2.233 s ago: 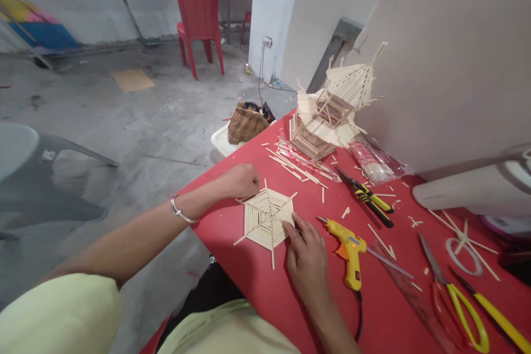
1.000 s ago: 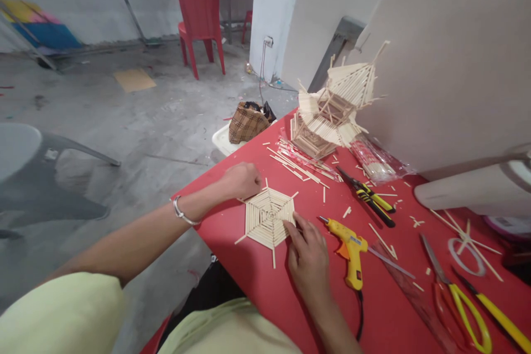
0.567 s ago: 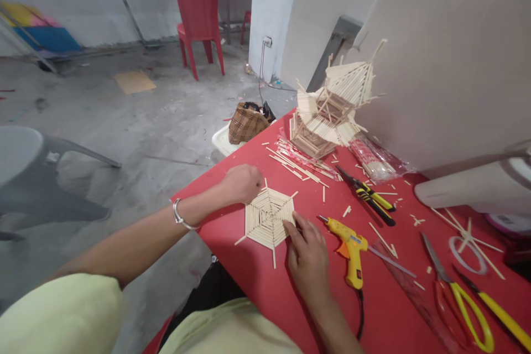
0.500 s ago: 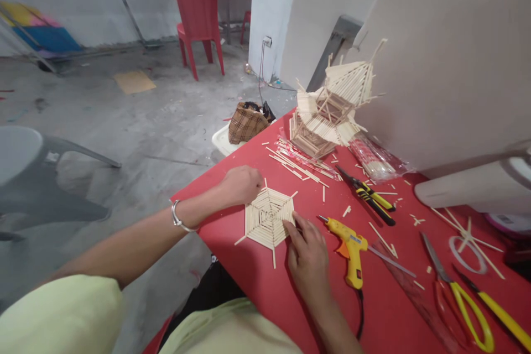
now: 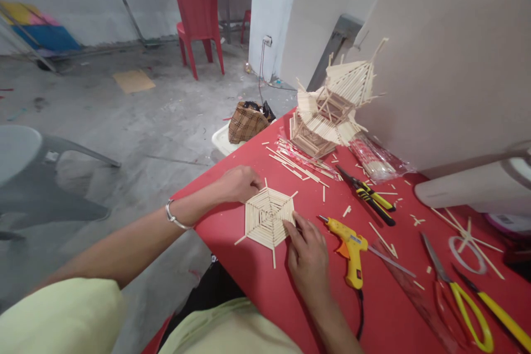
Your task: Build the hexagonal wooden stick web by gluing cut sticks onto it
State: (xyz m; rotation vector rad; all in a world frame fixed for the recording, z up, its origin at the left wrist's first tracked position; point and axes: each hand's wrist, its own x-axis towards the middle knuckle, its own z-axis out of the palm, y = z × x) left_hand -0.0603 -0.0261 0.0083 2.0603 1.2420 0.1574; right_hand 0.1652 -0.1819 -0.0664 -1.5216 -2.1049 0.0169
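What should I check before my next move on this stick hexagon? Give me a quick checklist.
1. Stick hexagon lying on the red table: ok.
2. Right hand touching its edge: ok.
3. Left hand gripping a stick: cannot tell, fingertips hidden.
4. Glue gun beside the right hand: ok.
5. Glue gun hot: cannot tell.
6. Loose scrap cleared from near the gun: not ok.

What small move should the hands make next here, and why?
Probably a light press by the left hand on the upper-left edge of the stick panel. That hand sits right at that corner, and the right hand touches the right edge, so it could steady the piece. The glue gun lies unheld on the table.
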